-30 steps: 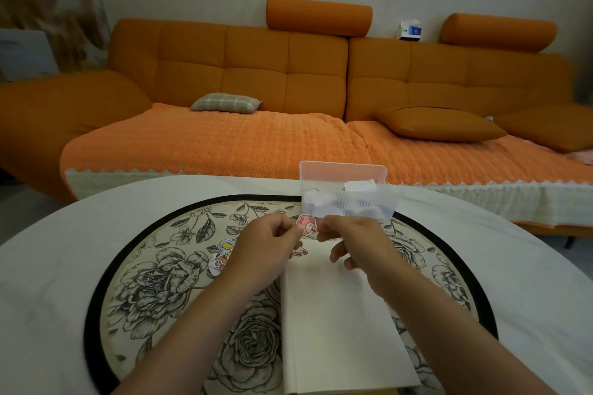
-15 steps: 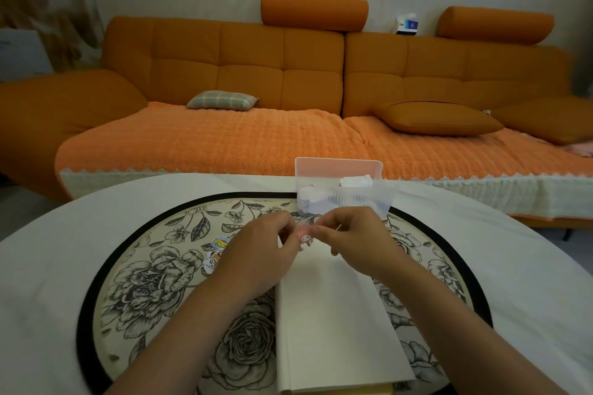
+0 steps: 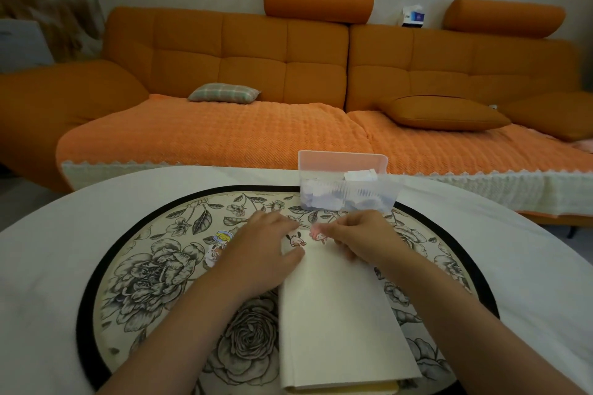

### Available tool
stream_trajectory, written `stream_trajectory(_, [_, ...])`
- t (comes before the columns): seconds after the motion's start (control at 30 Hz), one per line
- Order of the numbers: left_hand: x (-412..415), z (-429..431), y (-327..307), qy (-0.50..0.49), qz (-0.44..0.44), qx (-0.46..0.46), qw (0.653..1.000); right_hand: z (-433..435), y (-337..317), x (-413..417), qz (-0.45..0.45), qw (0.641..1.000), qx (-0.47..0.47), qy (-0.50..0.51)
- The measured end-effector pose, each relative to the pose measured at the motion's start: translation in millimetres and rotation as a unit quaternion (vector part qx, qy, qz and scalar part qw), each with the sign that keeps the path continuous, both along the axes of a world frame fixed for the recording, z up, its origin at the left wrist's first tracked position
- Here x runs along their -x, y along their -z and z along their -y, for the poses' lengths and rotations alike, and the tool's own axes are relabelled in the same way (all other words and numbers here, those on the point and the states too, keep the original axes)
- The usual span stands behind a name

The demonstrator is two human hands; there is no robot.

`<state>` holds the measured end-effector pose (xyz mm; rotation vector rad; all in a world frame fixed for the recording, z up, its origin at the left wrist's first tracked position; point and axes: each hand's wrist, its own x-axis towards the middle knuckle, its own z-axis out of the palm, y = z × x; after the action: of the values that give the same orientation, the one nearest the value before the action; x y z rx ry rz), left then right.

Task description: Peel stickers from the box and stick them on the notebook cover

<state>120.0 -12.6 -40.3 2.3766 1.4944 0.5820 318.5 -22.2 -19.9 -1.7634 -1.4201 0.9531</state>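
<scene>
The cream notebook [image 3: 337, 314] lies closed on the floral round mat [image 3: 154, 269] of the white-covered tabletop [image 3: 57, 247], with the translucent sticker box [image 3: 348, 191] just beyond its far end, full of white paper scraps. The left hand [image 3: 263, 250] rests with relaxed fingers on the notebook's far left corner, thumb on the cover beside a black-and-white dog sticker [image 3: 296, 240] already stuck there. The right hand [image 3: 362, 237] pinches a pink sticker [image 3: 318, 235] at its fingertips right at the cover's far edge, near the dog sticker, and two more loose stickers [image 3: 220, 239] lie on the mat left of the left hand.
</scene>
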Motion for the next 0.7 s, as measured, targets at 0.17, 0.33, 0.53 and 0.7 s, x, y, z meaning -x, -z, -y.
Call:
stream_trajectory(0.17, [-3, -3, 9, 0.003, 0.015, 0.010, 1.000, -8, 5, 6, 0.019, 1.000, 0.000, 0.008])
stream_trajectory(0.33, [-4, -4, 11, 0.003, 0.012, 0.005, 1.000, -12, 8, 9, 0.043, 0.999, 0.006, 0.023])
stream_trajectory(0.53, [-5, -4, 11, 0.003, 0.013, 0.004, 1.000, -15, 14, 11, 0.068, 0.997, 0.004, 0.036])
stream_trajectory(0.7, [-4, -3, 12, 0.004, 0.013, 0.001, 1.000, -15, 17, 10, 0.084, 0.996, -0.003, 0.035])
